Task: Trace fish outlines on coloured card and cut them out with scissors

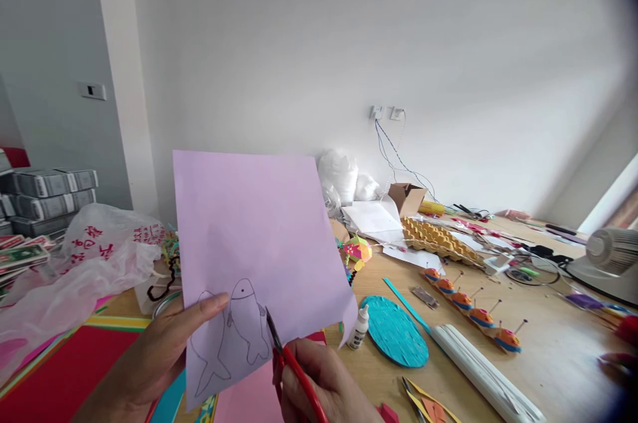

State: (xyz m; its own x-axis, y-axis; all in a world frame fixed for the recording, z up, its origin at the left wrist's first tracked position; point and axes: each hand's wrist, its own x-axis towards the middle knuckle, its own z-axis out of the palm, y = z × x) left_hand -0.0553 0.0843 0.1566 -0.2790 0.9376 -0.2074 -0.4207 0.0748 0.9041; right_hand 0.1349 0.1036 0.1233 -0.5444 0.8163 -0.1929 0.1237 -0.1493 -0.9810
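Note:
A sheet of purple paper (254, 223) is held up by my left hand (164, 343), its thumb on the front near the lower left edge and the fingers behind. Two fish outlines (242, 320) are drawn in dark line on the lower part of the sheet. My right hand (323, 376) grips red-handled scissors (304, 383). Their blades (270, 326) lie at the paper just right of the right-hand fish, near its fin. A cut runs in from the lower edge, and a strip at the lower right corner curls away.
To the right are a glue bottle (359, 328), a blue oval (396, 331), white strips (488, 373), an orange egg-carton caterpillar (471, 310) and yellow-handled scissors (423, 403). Behind stands a yellow egg tray (441, 240). Red paper (64, 370) and a plastic bag (109, 243) lie left. A fan (611, 253) is far right.

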